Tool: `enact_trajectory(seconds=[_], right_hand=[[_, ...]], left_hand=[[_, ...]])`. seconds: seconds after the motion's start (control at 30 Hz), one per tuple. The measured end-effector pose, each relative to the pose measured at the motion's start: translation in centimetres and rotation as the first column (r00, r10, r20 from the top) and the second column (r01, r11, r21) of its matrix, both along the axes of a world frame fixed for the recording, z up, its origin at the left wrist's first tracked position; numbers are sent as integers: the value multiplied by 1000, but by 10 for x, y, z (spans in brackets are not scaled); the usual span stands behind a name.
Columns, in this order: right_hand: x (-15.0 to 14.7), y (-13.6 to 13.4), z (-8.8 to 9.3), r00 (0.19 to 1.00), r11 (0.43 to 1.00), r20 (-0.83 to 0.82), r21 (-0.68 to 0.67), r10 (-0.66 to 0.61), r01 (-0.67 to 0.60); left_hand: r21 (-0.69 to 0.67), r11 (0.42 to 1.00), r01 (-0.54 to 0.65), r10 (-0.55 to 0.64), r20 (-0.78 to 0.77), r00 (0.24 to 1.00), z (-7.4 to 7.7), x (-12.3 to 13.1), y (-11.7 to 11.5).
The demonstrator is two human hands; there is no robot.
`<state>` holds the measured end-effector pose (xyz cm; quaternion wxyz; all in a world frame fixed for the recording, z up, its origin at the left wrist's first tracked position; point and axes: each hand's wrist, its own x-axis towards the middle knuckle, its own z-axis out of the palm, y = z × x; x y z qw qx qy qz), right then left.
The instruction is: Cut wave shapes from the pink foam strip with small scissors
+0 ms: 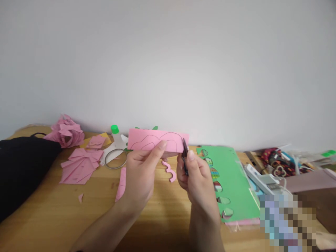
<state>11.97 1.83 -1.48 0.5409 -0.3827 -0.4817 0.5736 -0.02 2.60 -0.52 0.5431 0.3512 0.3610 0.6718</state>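
Note:
My left hand (141, 171) pinches a pink foam sheet (157, 140) by its lower edge and holds it up above the wooden table (47, 220). A curved outline is drawn on the sheet in pen. My right hand (195, 176) is closed around small dark scissors (184, 154), whose blades meet the sheet's right edge. A wavy pink offcut (169, 171) lies on the table between my hands. A pink strip (121, 183) lies just left of my left wrist.
Pink scraps (81, 164) and a crumpled pink heap (65, 131) lie at left beside a black bag (21, 168). A green-capped glue bottle (117, 137) and metal ring (115, 159) sit behind. A green sheet with cut-outs (231, 182), a glue gun (262, 178) and clutter fill the right.

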Motion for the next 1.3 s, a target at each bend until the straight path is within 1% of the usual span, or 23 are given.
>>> enact_trajectory(seconds=[0.2, 0.33, 0.53, 0.67, 0.8, 0.97, 1.13, 1.3], right_hand=[[2, -1, -1, 1000, 1000, 20, -7, -4, 4], [2, 0, 0, 1000, 1000, 30, 3, -3, 2], [4, 0, 3, 999, 1000, 38, 9, 7, -7], [6, 0, 2, 999, 1000, 34, 3, 27, -27], [7, 0, 1, 999, 1000, 38, -5, 24, -24], [6, 0, 1, 999, 1000, 45, -11, 17, -16], [6, -1, 2, 998, 1000, 65, -5, 15, -15], [6, -1, 3, 997, 1000, 81, -9, 11, -11]], left_hand=[[-3, 1000, 8, -8, 11, 1000, 2, 0, 0], [-3, 1000, -17, 17, -10, 1000, 2, -1, 1], [-6, 1000, 25, -25, -17, 1000, 4, -3, 1], [-26, 998, 51, -53, -72, 996, 8, -4, -1], [-38, 999, 23, -28, -125, 992, 10, -7, -1], [-44, 994, 98, -101, -74, 992, 8, -8, 0], [-36, 996, 81, -82, -38, 996, 9, -8, 0], [-46, 996, 73, -76, -68, 995, 11, -8, -1]])
